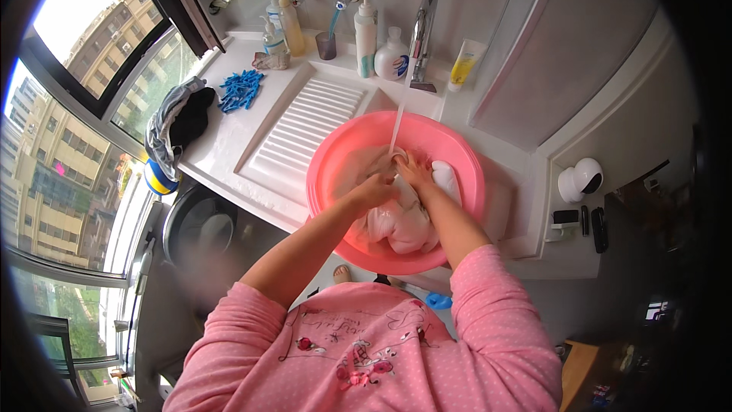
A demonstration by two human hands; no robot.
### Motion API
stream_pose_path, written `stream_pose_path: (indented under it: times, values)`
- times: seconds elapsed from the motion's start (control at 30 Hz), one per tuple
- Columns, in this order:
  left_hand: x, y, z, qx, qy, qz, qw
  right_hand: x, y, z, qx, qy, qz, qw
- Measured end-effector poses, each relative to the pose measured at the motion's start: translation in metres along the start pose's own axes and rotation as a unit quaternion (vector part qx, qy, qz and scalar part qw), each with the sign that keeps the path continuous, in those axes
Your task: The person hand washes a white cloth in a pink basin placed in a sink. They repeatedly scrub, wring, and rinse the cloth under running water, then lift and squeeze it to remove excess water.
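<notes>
A pink plastic basin point(466, 154) sits in the laundry sink, holding water and a wet white garment point(403, 223). Both of my hands are inside it. My left hand point(374, 189) has its fingers curled around a fold of the cloth. Just to its right, my right hand point(413, 170) grips another bunch of the same fabric, close to where the water lands. From the chrome faucet point(423, 28) a stream of water point(401, 109) runs down onto the cloth. Part of the garment lies under the water, and my fingertips are partly hidden in its folds.
A ribbed washboard point(311, 120) is moulded into the counter left of the basin. Blue clothespins point(240, 90) and dark clothing point(191, 117) lie farther left. Pump bottles point(366, 34) and a white jug point(393, 57) line the back. A white camera point(580, 179) stands at right.
</notes>
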State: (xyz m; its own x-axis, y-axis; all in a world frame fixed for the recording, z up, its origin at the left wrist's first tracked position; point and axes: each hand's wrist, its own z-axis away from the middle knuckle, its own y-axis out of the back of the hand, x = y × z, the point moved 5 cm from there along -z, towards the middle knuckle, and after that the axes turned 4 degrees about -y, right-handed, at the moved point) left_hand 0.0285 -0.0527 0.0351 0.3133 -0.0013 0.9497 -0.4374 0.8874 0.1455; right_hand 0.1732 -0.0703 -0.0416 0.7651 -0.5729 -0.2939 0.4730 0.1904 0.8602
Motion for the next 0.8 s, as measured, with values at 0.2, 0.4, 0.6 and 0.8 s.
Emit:
stream_pose_path:
  times: [0.2,0.4,0.6,0.8]
  values:
    - [-0.058,0.022,-0.022,0.096,0.17,0.27,0.943,0.012,-0.039,-0.019,-0.012,0.102,-0.105,0.989]
    - [-0.049,0.017,-0.029,0.143,0.136,0.44,0.876,-0.033,0.011,0.006,0.042,0.167,-0.491,0.854]
    - [0.013,0.018,0.014,0.051,0.001,0.61,0.79,-0.109,0.123,0.191,0.164,0.347,-0.408,0.829]
    - [-0.005,0.02,0.008,-0.066,-0.115,0.562,0.817,-0.133,0.094,0.196,0.301,0.295,-0.23,0.878]
